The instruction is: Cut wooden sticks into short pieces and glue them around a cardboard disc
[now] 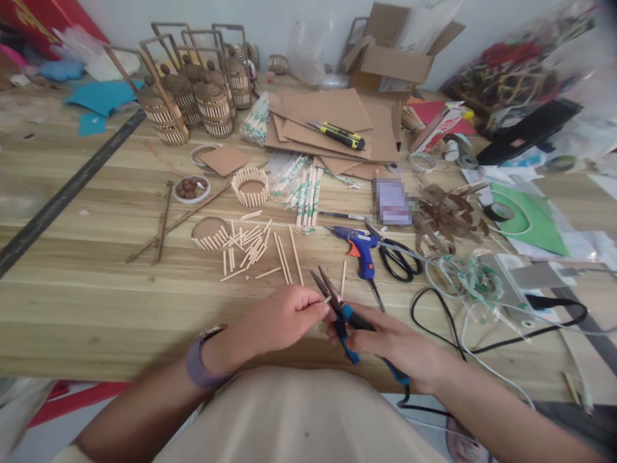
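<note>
My right hand (385, 341) is closed round the handles of blue-and-black long-nose pliers (344, 314), whose jaws point away from me. Pinched in my left hand (294, 315) is a short wooden stick (327, 299), its end beside the pliers' jaws. Beyond my hands lies a loose pile of cut sticks (253, 244), with a few longer sticks (282, 257) next to it. A cardboard disc partly edged with upright sticks (211, 233) sits left of the pile. Behind it stands a round holder fully ringed with sticks (250, 186).
A blue glue gun (359, 247) and black scissors (400, 260) lie right of centre, with cables (443, 315) trailing rightward. A utility knife (340, 135) rests on cardboard sheets (328, 116). Several stick-built lanterns (214, 109) stand at the back left, near a bowl of brown balls (191, 188).
</note>
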Demonstrator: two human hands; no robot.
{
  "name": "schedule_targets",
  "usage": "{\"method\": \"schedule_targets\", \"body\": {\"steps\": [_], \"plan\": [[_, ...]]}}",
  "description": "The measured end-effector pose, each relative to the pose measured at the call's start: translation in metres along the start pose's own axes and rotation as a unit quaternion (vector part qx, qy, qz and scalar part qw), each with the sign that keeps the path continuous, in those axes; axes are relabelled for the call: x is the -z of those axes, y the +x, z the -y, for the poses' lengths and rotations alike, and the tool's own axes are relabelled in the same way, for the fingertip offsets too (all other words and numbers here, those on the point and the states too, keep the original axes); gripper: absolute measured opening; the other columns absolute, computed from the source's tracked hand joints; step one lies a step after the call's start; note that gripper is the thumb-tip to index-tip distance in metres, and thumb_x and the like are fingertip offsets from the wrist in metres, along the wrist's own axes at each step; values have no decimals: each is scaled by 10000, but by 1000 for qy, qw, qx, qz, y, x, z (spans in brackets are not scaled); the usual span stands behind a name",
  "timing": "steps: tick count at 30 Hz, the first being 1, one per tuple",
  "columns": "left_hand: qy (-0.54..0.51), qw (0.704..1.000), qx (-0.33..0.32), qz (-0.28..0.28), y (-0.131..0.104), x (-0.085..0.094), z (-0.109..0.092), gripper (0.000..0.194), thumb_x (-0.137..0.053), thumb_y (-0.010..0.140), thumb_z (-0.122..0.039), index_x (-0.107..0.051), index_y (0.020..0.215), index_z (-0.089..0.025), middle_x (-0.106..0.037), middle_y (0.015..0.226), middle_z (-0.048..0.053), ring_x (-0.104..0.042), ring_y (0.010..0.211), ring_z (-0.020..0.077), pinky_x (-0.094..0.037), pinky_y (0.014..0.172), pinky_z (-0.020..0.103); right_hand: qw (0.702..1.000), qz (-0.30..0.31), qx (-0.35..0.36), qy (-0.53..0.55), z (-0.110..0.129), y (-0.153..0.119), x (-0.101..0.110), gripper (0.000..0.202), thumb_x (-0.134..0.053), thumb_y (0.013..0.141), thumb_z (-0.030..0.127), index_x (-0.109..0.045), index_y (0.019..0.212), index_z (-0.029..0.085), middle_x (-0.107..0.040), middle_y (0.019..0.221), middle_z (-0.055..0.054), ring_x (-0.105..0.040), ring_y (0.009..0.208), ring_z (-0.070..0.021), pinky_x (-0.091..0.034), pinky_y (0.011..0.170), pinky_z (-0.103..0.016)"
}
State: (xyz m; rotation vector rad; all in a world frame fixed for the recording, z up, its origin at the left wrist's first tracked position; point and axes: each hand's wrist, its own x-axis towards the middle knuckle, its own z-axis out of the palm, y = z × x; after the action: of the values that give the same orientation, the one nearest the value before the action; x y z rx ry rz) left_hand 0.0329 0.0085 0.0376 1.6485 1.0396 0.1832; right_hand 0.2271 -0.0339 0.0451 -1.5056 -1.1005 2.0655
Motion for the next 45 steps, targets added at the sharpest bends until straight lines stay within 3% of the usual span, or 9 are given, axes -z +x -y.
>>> {"method": "schedule_targets", "body": {"steps": [15,22,26,30,34,37,39,42,45], "plan": [[56,998,-33,10,3,-8,6,326,-399,964,-339,-639,801,-189,-680,779,11,-593,730,160,-376,645,255,984,-54,100,-134,-25,9,-2,50,-524,671,228,-498,713,225,-499,648,25,-458,615,-150,-378,578,-279],[173,983,-42,-40,2,-17,10,200,-408,981,-291,-562,889,-201,-687,845,42,-629,792,201,-386,651,275,982,-67,100,-147,-28,11,-4,61,-534,701,264,-483,691,233,-497,633,21,-466,613,-156,-392,570,-282],[219,973,-57,-49,2,-22,12,244,-371,999,-294,-542,848,-211,-661,778,35,-621,746,202,-360,621,284,985,-82,78,-130,-35,13,-7,128,-529,734,313,-444,669,244,-446,542,48,-422,525,-142,-358,524,-284],[215,974,-46,-56,2,-20,10,251,-367,1000,-279,-520,814,-211,-620,711,15,-596,680,186,-324,592,286,986,-96,68,-115,-35,13,-7,174,-558,764,337,-429,689,248,-418,525,67,-412,489,-129,-357,506,-276],[132,989,-26,-60,0,-10,9,284,-361,1007,-290,-550,812,-209,-601,675,-10,-594,673,165,-364,617,268,975,-140,101,-137,-26,8,7,152,-538,823,377,-521,823,226,-539,643,27,-522,627,-163,-425,612,-291],[123,989,-23,-75,-3,1,17,346,-374,1011,-338,-563,755,-204,-583,644,-19,-572,648,153,-375,618,263,926,-200,151,-283,-23,10,27,120,-523,854,338,-550,865,223,-618,754,-21,-574,722,-203,-446,681,-320],[175,975,-34,-134,-3,10,28,344,-409,1002,-331,-580,737,-195,-598,698,-2,-566,689,162,-384,647,273,854,-215,207,-425,-25,15,39,91,-532,823,226,-581,899,215,-662,857,-64,-599,822,-245,-451,751,-356],[272,932,-45,-237,-4,23,50,297,-458,980,-265,-646,767,-179,-595,761,28,-555,750,187,-404,703,301,740,-185,269,-588,-33,27,50,235,-545,768,95,-619,971,188,-685,953,-109,-589,920,-284,-444,804,-390],[346,893,-30,-287,-5,35,69,262,-501,961,-237,-713,819,-176,-592,780,53,-544,771,217,-423,720,330,653,-125,315,-677,-40,38,50,264,-535,781,32,-634,979,176,-696,938,-100,-576,883,-261,-430,773,-365]]}}
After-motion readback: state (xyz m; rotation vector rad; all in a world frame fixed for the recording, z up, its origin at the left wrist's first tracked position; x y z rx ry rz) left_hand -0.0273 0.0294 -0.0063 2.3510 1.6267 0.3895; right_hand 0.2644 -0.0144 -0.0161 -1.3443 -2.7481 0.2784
